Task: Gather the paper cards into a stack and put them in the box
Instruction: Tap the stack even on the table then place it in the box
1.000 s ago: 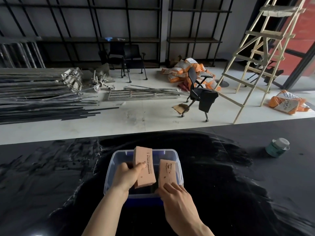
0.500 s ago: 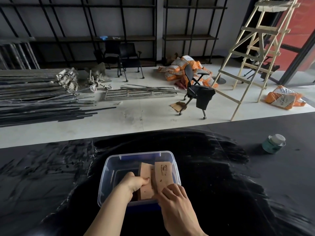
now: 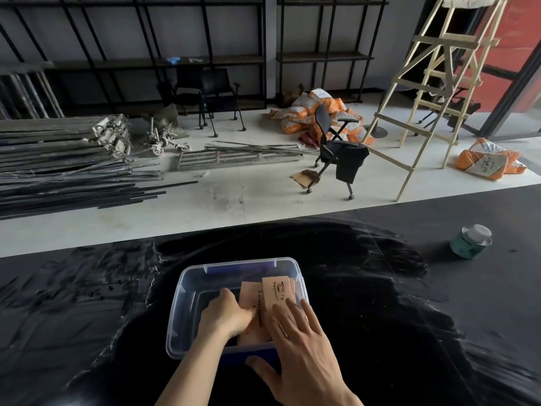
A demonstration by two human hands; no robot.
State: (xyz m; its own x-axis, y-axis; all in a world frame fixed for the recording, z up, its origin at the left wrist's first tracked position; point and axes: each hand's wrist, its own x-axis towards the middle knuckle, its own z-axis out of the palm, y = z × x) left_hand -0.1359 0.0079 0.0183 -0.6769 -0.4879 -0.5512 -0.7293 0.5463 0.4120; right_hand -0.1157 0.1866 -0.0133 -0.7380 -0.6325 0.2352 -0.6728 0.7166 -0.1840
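Observation:
A clear plastic box [image 3: 187, 291] with blue clips stands on the black table in front of me. Two stacks of pinkish paper cards [image 3: 276, 291] lie inside it, side by side against its right wall, low in the box. My left hand [image 3: 227, 315] reaches down into the box and holds the left stack by its near end. My right hand [image 3: 295, 341] lies over the box's near right corner, fingers spread flat on the right stack and thumb outside the front wall. The near ends of both stacks are hidden under my hands.
A green tin with a white lid [image 3: 471, 241] stands on the table [image 3: 409, 332] at the far right. Beyond the table's far edge the floor holds metal bars [image 3: 64, 171], an office chair [image 3: 336, 150], a wooden ladder [image 3: 433, 92] and orange sacks [image 3: 491, 162].
Both hands have lowered the two card stacks from above the rim down into the box. My right hand has flattened out on top of its stack.

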